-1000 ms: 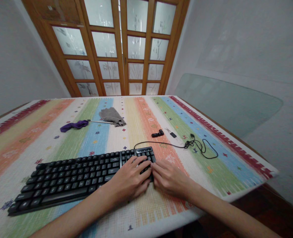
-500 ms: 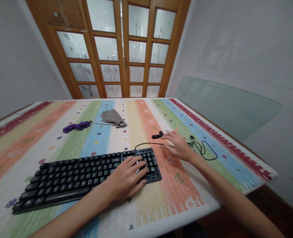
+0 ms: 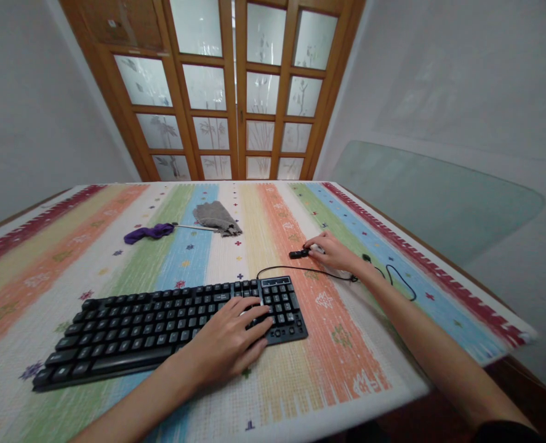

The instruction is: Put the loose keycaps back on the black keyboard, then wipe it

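A black keyboard lies at a slant across the near side of the table. My left hand rests palm down on its right part, fingers stretched and slightly apart. Something pale shows between those fingers; what it is I cannot tell. At the lower right of the number pad, several key positions look bare. Beyond the keyboard, my right hand is closed in a pinch at a small group of loose black keycaps. Its fingertips are on the right end of the group, partly hiding it.
A black cable runs from the keyboard under my right wrist, its loops lying further right. A grey cloth, a thin pale stick and a purple cloth lie further back on the striped tablecloth.
My right hand has gone from hovering with loosely spread fingers beside the keycaps to pinching at them. My left hand stays on the keyboard. The view has shifted slightly.
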Motion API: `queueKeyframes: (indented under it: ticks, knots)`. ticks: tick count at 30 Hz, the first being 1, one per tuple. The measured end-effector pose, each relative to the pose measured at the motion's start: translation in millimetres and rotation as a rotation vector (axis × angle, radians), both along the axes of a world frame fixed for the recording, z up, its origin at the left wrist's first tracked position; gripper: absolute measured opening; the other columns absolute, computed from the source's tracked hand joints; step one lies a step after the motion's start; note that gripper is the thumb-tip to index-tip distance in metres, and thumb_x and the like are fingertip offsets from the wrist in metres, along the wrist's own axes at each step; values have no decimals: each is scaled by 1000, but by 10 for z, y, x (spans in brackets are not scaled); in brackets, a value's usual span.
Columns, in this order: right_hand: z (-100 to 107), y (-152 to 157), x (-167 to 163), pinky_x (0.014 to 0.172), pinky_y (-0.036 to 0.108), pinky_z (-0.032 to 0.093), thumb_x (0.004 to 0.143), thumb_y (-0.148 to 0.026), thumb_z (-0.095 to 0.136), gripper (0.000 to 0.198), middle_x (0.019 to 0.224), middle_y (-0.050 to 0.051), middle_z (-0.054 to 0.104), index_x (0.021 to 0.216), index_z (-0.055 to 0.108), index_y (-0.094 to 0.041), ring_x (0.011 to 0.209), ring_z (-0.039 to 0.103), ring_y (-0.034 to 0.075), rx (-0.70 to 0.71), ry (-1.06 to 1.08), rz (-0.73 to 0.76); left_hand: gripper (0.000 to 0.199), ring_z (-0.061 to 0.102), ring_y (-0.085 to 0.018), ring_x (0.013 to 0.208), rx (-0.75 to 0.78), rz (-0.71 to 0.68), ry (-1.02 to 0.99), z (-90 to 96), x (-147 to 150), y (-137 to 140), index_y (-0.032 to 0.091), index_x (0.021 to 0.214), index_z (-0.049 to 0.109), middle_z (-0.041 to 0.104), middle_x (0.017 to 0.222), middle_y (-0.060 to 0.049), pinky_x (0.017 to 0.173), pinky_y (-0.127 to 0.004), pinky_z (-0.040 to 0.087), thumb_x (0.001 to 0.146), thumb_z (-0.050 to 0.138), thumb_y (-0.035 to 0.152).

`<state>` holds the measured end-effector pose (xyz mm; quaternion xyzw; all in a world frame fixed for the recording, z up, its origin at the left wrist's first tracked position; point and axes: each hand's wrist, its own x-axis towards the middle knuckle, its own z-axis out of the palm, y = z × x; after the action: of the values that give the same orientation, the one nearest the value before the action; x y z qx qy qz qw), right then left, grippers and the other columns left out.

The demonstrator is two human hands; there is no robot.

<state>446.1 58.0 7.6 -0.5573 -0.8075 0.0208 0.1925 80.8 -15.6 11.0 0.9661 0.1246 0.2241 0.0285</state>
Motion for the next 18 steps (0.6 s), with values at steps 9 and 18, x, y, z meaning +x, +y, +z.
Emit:
queueKeyframes:
  ticks: [9,18]
  knots:
    - [168,-252,-110,86,40,47,91,-31,62,18,102,10,71,104,67,-19,97,59,27,64,81,-61,24,54,-30,122,-5,-14,7,7,42,14,16,117,64,67,121,-11,99,-49,49,96,54,21]
    - [99,-1197,-723,84,37,51,89,-26,68,25,103,6,71,112,63,-21,96,60,21,68,371,274,27,54,-29,122,-7,-63,20,47,194,-24,16,120,63,67,123,-11,101,-48,47,97,52,22]
